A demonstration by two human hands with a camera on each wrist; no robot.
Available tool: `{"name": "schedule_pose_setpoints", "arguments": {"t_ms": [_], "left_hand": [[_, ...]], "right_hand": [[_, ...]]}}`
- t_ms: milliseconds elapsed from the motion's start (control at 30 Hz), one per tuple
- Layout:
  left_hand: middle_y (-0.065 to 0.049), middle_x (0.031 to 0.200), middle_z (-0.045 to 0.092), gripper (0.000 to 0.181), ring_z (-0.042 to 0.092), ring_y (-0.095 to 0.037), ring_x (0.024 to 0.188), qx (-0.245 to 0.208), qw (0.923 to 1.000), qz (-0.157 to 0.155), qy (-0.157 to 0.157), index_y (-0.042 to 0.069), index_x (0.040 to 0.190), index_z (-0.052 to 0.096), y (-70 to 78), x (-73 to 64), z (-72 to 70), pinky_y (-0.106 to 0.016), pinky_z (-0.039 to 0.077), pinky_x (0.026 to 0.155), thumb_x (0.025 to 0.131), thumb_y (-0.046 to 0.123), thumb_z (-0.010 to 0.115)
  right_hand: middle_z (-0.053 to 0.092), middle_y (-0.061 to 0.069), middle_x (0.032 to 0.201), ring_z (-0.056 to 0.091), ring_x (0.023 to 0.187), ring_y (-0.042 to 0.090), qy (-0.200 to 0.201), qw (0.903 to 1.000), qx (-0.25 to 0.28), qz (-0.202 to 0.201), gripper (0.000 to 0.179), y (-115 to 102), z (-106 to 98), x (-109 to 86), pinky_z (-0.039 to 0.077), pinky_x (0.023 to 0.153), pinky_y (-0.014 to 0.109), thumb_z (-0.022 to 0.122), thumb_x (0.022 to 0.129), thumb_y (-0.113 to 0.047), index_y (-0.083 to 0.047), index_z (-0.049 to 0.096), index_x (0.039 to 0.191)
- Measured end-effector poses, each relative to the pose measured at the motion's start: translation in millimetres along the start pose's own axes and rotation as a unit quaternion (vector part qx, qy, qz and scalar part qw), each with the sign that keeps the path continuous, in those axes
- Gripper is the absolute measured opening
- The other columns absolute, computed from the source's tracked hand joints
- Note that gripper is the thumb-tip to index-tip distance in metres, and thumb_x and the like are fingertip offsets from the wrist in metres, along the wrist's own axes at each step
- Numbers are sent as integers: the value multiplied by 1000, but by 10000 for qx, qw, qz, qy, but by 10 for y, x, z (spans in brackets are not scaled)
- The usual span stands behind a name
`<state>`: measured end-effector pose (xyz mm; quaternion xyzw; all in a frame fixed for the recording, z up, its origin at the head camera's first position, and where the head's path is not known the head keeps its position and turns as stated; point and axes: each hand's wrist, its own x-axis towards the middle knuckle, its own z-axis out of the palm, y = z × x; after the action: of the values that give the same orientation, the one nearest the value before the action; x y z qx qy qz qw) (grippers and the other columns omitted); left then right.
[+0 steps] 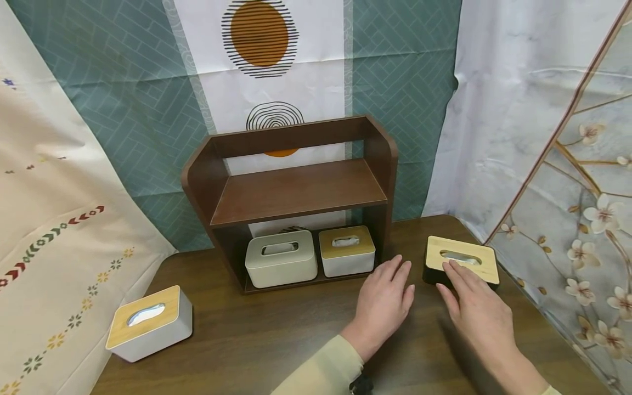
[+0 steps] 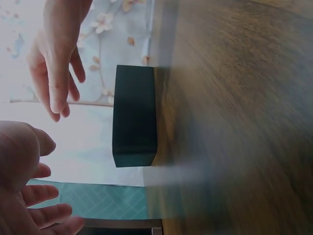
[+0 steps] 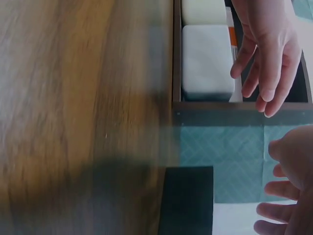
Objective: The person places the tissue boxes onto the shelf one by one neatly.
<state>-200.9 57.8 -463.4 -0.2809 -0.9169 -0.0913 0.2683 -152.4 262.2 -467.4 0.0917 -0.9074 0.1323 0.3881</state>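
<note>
Nearest the head camera, a pale sleeve [image 1: 323, 368] covers the left forearm, with a black item [image 1: 362, 384] at the wrist. The left hand [image 1: 382, 299] is raised above the table [image 1: 237, 351]; its fingers are extended with the thumb apart, and it holds nothing. The right hand [image 1: 476, 315] has its fingers extended, slightly bent, and also holds nothing. The two hands are apart, palms facing inward. The black box [image 1: 466, 248] sits on the table at the right, just beyond the right hand. In the head view, the right fingertips overlap its wooden lid; the left wrist view, taken from low down, shows that hand above the box with a visible gap. Only the head view shows the lid and its slot; the left wrist view shows the dark side walls, and the right wrist view crops the box at the lower edge. At the left of the table, seen only in the head view, is a wood-topped white box [image 1: 160, 333]. Farther back, a brown shelf unit [image 1: 301, 189] holds a cream box [image 1: 281, 270] and, just beside it, a smaller white box [image 1: 349, 264] on its lower level. Behind the unit hangs a teal-and-white cloth [image 1: 405, 109].
</note>
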Motion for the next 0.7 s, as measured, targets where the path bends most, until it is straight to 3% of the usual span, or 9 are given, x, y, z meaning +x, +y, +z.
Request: {"name": "schedule_pose_setpoints", "arguments": {"t_ms": [67,133,200,267,400,700], "left_hand": [[-3,159,60,48,61,-20,141,25,10000,4,-42,20,153,67,20,24,24,-36,52,114,111,43,65],[-3,160,59,48,60,-21,142,30,10000,14,-48,20,153,67,37,47,49,-37,51,115,111,44,65],[-4,161,58,48,60,-21,142,43,10000,28,-47,20,153,67,51,69,73,-38,51,115,111,44,65],[-3,162,57,49,59,-21,143,53,9999,44,-79,21,153,66,64,92,95,-37,51,115,111,45,65],[-3,164,55,50,58,-20,144,69,9997,94,-198,21,155,65,91,135,141,-37,51,115,112,46,63],[-2,164,55,51,57,-19,145,82,9995,53,-315,22,157,63,139,220,246,-36,51,114,113,47,60]], "right_hand": [[71,17,144,71,123,44,-27,10000,-13,70,79,43,-9,-12,60,79,66,31,115,-69,-8,70,147],[70,18,145,70,124,45,-27,9999,-22,125,64,85,-18,-25,59,80,68,49,115,-59,-8,69,148],[70,19,145,70,125,46,-5,9999,-33,158,53,124,-24,-34,59,80,69,68,110,-45,-7,69,147],[70,21,145,69,125,47,10,9998,-63,200,53,162,-29,-38,58,79,70,80,101,-30,-6,70,147],[69,23,145,67,128,49,-80,9994,-114,329,57,242,-29,-40,56,81,73,86,94,-22,-4,69,146],[66,25,146,63,129,53,-239,9984,-137,503,60,402,-24,-57,53,87,75,87,94,-21,-3,66,148]]}}
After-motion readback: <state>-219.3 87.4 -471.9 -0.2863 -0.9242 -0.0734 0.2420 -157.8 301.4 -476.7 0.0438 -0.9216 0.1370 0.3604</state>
